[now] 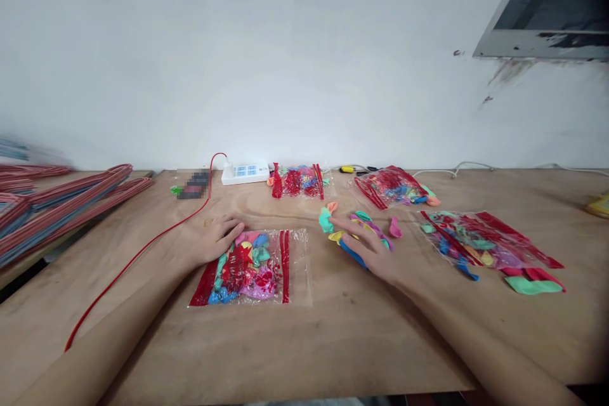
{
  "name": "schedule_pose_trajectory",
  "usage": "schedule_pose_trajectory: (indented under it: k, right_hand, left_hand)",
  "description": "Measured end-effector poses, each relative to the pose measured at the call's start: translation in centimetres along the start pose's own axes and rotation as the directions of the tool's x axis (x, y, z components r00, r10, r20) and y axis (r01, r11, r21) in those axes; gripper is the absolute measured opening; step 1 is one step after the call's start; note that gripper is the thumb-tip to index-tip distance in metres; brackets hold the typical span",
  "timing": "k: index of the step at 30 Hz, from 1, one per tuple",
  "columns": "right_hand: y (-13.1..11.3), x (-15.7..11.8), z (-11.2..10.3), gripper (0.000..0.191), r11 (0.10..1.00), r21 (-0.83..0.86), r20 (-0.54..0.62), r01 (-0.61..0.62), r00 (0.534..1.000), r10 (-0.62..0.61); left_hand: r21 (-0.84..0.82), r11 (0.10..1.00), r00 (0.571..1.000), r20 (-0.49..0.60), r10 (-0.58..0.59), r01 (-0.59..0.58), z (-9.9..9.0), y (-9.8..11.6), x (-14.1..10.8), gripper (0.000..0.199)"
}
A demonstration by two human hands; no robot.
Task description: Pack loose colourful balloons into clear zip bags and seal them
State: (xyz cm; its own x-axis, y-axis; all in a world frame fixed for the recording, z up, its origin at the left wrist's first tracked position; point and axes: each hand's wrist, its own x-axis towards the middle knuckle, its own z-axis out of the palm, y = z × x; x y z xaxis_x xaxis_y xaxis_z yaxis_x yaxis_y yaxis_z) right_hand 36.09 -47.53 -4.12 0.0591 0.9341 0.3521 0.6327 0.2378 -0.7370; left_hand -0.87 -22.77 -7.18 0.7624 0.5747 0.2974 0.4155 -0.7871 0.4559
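The person's left hand [216, 238] lies flat on the wooden workbench [333, 342], its fingers together and gently curled, the fingertips touching the upper left corner of a transparent zip bag [297, 266] packed with deflated balloons and edged with red strips. The right hand [364, 247] sits a little farther along, its fingers [340, 225] spread apart and resting on a loose heap of deflated balloons [352, 255] in teal, yellow, blue and purple, not clamped on any of them. A pink balloon [394, 227] lies just beside that hand. Two more filled bags [391, 187] sit toward the wall, and a third, opened bag [480, 241] lies to the right, with a green balloon [533, 285] at its lower edge. Behind everything, a white power strip [242, 172] feeds a red cable [157, 247] that runs down the bench, while a stack of red-edged items [61, 209] at the far left is too blurred to identify
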Motion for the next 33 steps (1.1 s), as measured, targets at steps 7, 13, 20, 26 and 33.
schedule_pose_trajectory:
  k: [7, 13, 20, 26, 33]
  right_hand:
    - [-2.0, -1.2, 2.7, 0.056, 0.996, 0.046, 0.325, 0.083, 0.941, -0.093]
    - [-1.3, -0.9, 4.3, 0.043, 0.955, -0.085, 0.340, 0.286, 0.909, -0.242]
    - [-2.9, -1.5, 4.8, 0.055, 0.935, 0.003, 0.497, 0.354, 0.811, -0.309]
    - [-2.8, -1.4, 5.4, 0.034, 0.920, 0.075, 0.347, 0.385, 0.855, -0.386]
    - [-3.4, -1.1, 5.7, 0.040, 0.877, -0.035, 0.463, 0.479, 0.785, -0.411]
  left_hand:
    - [-0.017, 1.000, 0.999, -0.021, -0.026, 0.026, 0.3, -0.4, -0.1, 0.056]
    - [0.007, 1.000, 0.999, 0.030, -0.021, 0.021, 0.2, -0.9, 0.0, 0.055]
    - [0.007, 1.000, 1.000, 0.022, -0.005, 0.005, 0.0, -0.5, 0.1, 0.053]
    - [0.008, 1.000, 1.000, 0.014, -0.008, 0.008, -0.3, 0.2, 0.0, 0.053]
    - [0.009, 1.000, 1.000, -0.013, 0.005, -0.005, -0.5, 0.7, 0.1, 0.055]
